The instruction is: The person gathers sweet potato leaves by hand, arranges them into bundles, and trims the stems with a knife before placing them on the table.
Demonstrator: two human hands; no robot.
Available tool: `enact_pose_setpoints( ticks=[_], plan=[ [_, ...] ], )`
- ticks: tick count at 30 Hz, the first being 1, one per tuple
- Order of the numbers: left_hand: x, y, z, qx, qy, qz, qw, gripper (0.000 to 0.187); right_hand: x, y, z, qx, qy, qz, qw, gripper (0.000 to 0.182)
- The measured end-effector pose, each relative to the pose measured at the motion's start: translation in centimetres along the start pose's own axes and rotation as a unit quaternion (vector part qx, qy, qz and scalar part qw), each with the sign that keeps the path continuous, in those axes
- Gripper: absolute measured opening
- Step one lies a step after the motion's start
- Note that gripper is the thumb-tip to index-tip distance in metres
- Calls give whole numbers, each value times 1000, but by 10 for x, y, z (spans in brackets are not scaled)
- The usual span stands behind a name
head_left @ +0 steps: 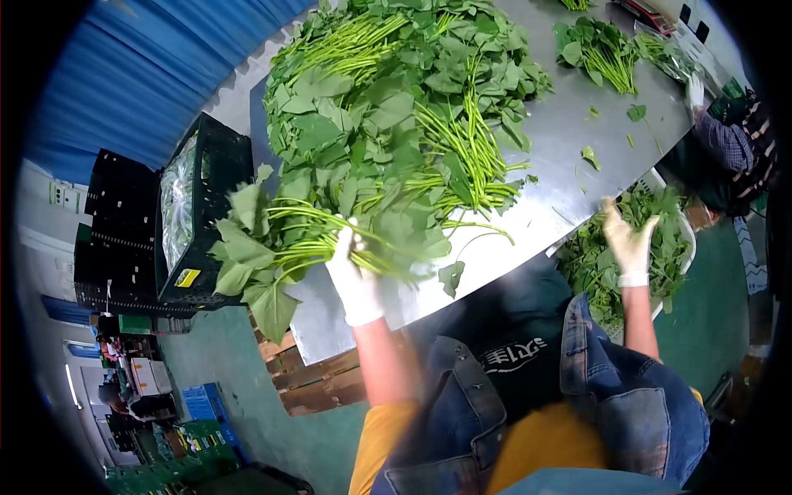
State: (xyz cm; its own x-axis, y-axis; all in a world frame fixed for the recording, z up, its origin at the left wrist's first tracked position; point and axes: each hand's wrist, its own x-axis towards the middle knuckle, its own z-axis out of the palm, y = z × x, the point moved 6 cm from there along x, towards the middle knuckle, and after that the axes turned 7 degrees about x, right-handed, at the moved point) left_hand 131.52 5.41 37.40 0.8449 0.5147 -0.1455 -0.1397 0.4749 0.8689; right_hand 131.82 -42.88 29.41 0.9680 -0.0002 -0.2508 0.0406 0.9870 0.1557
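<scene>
My left hand (353, 276), in a white glove, is closed around a bunch of leafy green stems (309, 235) above the metal table's front left part. The leaves of this bunch hang out to the left, past the table edge. Behind it lies a large heap of the same leafy greens (363, 124), stems and leaves mixed. My right hand (629, 239), also gloved in white, has its fingers spread. It is over a white basket (691, 239) full of leafy greens (590, 268), beside the table's front edge. I see nothing in its fingers.
The metal table (569, 169) carries loose leaf scraps and a smaller bunch (606, 54) at the far right. A co-worker's gloved hand (695, 91) touches bagged greens (664, 56) there. Dark crates (177, 280) stand left, one holding plastic-wrapped contents. A wooden pallet (318, 381) is below.
</scene>
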Motion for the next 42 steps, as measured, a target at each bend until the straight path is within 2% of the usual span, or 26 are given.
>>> enact_pose_setpoints(
  ticks=[2, 4, 5, 7, 8, 10, 12, 13, 15, 16, 18, 19, 22, 25, 28, 29, 30, 31, 32, 33, 34, 36, 38, 39, 40, 42],
  plan=[
    [-7, -9, 6, -63, -30, -54, 996, 27, 8, 63, 5, -123, -40, 95, 987, 115],
    [-22, -14, 16, 13, -41, -37, 998, 27, 28, 108, 20, -122, -88, 152, 977, 111],
    [-20, -23, 12, 27, -50, -46, 997, 25, 42, 127, 38, -213, -182, 141, 950, 91],
    [-35, -12, 24, 82, -53, -27, 995, 24, 82, 141, 45, -596, -229, 26, 769, 56],
    [-41, -4, 32, 136, -52, -9, 989, 24, 83, 163, 61, -679, -146, -14, 719, 33],
    [-49, 6, 37, 71, -16, -19, 997, 25, 109, 193, 58, -739, -132, 22, 660, 33],
    [-60, 28, 40, 128, 8, 92, 987, 18, 140, 204, 60, -892, -121, -107, 423, 33],
    [-61, 33, 37, 124, 3, 143, 982, 26, 152, 207, 59, -890, -123, -110, 426, 33],
    [-68, 42, 33, 97, -12, 170, 981, 31, 168, 214, 59, -939, -133, -110, 299, 33],
    [-71, 48, 33, 67, -24, 194, 978, 36, 170, 212, 63, -926, -136, -129, 327, 32],
    [-72, 50, 33, 46, -30, 173, 983, 32, 150, 200, 72, -797, -116, -147, 574, 27],
    [-71, 48, 33, 29, -37, 144, 988, 29, 138, 197, 79, -755, -136, -156, 622, 22],
    [-60, 31, 28, 44, -46, 76, 995, 23, 98, 204, 84, -728, -205, -167, 633, 20],
    [-48, 4, 47, 32, -72, -26, 997, 20, 61, 215, 81, -781, -250, -218, 530, 21],
    [-33, -13, 68, 97, -159, 76, 980, 24, 28, 231, 86, -783, -322, -254, 468, 20],
    [-26, -22, 67, 121, -169, 80, 975, 24, 18, 234, 86, -802, -304, -194, 477, 20],
    [-18, -30, 64, 146, -177, 85, 970, 25, 8, 240, 87, -797, -342, -214, 449, 19],
    [-6, -46, 63, 14, -153, -54, 987, 25, 5, 245, 81, -804, -380, -245, 387, 18],
    [-8, -36, 65, 163, -171, 103, 966, 23, 1, 250, 73, -804, -416, -275, 324, 17],
    [-6, -40, 64, 87, -149, 17, 985, 22, -3, 256, 67, -830, -421, -235, 279, 16],
    [-14, -34, 72, 9, -126, -69, 990, 20, -6, 258, 70, -829, -426, -230, 280, 16],
    [-27, -13, 73, 27, -101, -19, 994, 19, -8, 266, 69, -859, -426, -207, 192, 17],
    [-27, -17, 67, 51, -113, -34, 992, 19, 4, 269, 64, -862, -414, -197, 217, 18],
    [-33, -13, 70, 65, -93, -46, 992, 19, 16, 272, 47, -814, -341, 66, 465, 18],
    [-35, -15, 69, 67, -94, -48, 992, 19, 13, 281, 30, -654, -221, 319, 650, 17],
    [-39, -22, 73, 73, -136, -87, 984, 16, 13, 292, 33, -572, -241, 356, 698, 16]
  ],
)
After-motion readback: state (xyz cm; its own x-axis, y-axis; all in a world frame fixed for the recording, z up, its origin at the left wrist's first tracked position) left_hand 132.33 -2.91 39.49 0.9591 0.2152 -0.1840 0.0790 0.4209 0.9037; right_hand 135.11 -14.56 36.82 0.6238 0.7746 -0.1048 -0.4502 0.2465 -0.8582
